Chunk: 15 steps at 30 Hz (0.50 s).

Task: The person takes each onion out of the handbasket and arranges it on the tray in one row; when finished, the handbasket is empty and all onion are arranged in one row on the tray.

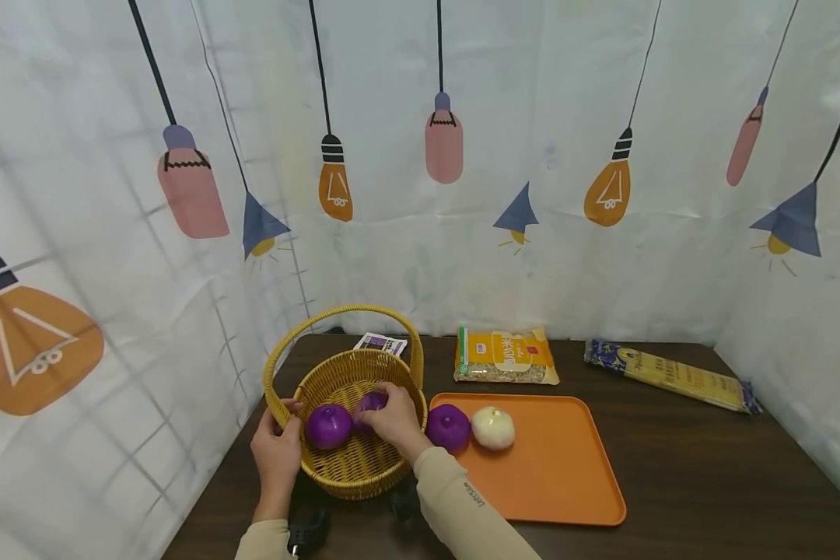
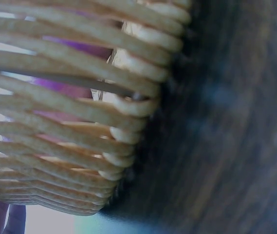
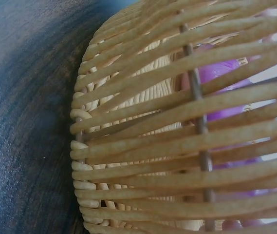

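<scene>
I see: basket (image 1: 353, 488) | left hand (image 1: 278, 453) grips its left side | right hand (image 1: 397, 420) nearer, thumb and fingers clamped on purple onion (image 1: 369, 401) | it's in basket, round, no long axis, just right of second onion (image 1: 329, 426)

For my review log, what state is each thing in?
Basket: upright, handle raised
Left hand: gripping the basket's side
Right hand: holding a purple onion inside the basket
Second basket onion: resting inside, whole
Orange tray: flat, right side up
Tray's purple onion: whole, at its left edge
White onion: whole, on the tray
Yellow food bag: lying flat
Long yellow packet: lying flat
Printed packet: partly hidden
</scene>
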Tool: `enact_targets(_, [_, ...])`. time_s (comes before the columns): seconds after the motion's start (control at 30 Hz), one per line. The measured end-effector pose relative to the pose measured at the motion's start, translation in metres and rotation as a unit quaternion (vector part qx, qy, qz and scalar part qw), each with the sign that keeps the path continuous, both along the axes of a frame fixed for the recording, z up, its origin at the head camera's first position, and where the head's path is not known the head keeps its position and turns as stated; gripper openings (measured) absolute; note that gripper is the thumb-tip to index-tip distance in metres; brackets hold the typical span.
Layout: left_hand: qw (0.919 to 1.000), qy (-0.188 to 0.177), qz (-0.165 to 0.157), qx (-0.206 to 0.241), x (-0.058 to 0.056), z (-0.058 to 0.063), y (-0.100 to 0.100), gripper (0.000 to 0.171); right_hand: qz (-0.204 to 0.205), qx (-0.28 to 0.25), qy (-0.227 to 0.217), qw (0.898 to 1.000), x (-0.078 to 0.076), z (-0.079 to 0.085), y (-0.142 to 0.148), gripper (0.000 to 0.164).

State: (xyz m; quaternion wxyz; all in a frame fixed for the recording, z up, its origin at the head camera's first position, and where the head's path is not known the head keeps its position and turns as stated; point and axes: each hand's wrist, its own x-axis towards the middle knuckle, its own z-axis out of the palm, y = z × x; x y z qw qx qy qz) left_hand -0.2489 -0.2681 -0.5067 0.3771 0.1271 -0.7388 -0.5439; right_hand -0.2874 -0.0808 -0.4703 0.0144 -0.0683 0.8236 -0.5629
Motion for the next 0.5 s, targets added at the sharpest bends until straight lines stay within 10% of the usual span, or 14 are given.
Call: enact_targets(0.5, [0.9999, -0.009, 0.002, -0.008, 0.0005, 0.0001, -0.0007, 0.019, 0.038, 0.042, -0.026, 0.998, 0.0008, 0.0016, -0.0011, 0.087])
